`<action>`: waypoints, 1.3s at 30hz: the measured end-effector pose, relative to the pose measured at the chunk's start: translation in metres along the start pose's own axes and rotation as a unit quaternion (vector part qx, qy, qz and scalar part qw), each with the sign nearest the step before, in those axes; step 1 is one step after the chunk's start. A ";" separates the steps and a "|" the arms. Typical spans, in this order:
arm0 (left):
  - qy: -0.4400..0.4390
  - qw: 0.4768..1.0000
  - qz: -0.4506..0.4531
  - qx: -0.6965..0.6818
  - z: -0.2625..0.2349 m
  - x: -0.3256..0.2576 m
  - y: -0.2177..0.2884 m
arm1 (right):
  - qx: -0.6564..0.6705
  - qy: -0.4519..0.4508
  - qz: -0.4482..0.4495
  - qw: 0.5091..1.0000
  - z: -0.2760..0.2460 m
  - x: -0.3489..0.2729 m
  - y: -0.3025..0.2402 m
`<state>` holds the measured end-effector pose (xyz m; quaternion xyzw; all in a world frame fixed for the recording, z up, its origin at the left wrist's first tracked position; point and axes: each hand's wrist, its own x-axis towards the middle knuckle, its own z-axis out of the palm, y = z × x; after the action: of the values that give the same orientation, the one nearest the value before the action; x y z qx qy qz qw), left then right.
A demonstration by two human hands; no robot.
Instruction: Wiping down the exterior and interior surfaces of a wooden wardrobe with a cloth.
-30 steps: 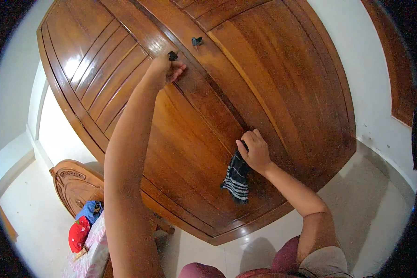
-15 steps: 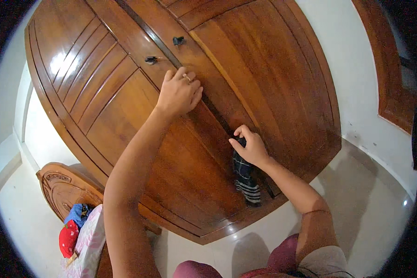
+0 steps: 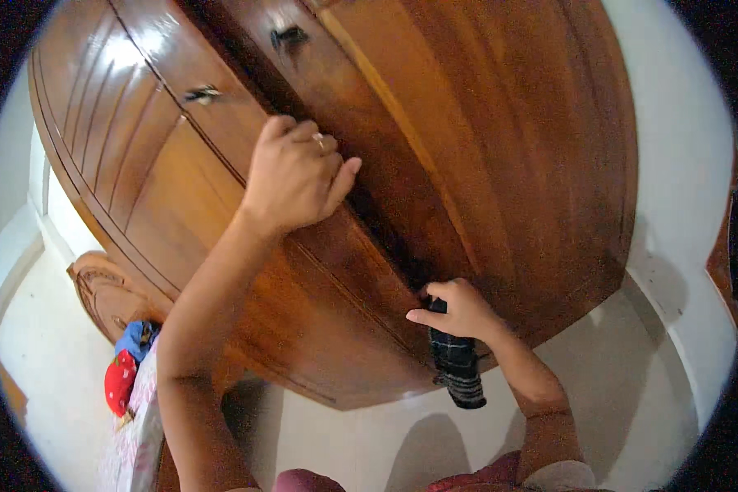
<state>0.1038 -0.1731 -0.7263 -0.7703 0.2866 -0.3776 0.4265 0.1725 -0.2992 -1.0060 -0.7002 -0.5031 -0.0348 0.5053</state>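
A tall, polished brown wooden wardrobe (image 3: 541,189) fills most of the view, with a dark gap between its two doors. My left hand (image 3: 299,176), a ring on one finger, is hooked round the edge of the left door (image 3: 221,205). Lower down and to the right, my right hand (image 3: 459,312) pinches a dark sock (image 3: 455,361) with pale check lines and a striped end, which hangs downward in front of the wardrobe's base. The gap's inside is too dark to make out.
Small dark handles (image 3: 203,95) are on the doors above my left hand. At the lower left, a bed with a carved wooden headboard (image 3: 107,295) holds a red dotted item (image 3: 120,383) and blue cloth (image 3: 136,340). A white wall (image 3: 672,164) stands to the right.
The left door has swung outward and the gap has widened, my left hand moving left with its edge. My right hand and the sock have come lower and slightly right. The view has shifted.
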 end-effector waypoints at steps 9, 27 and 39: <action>-0.023 0.999 0.001 0.023 -0.081 -0.005 0.031 | 0.151 -0.248 -0.191 0.938 -0.009 0.011 -0.004; 0.134 0.989 -0.061 -0.033 -0.209 -0.083 0.094 | 0.187 -0.440 -0.332 0.813 0.027 -0.020 -0.134; 0.332 0.775 -0.507 -0.181 -0.283 -0.220 0.169 | 0.068 -0.468 -0.356 0.806 0.109 -0.040 -0.243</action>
<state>-0.2716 -0.2095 -0.8493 -0.6940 0.0416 -0.7124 -0.0957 -0.0772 -0.2488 -0.9179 -0.3672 -0.8937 0.1539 0.2067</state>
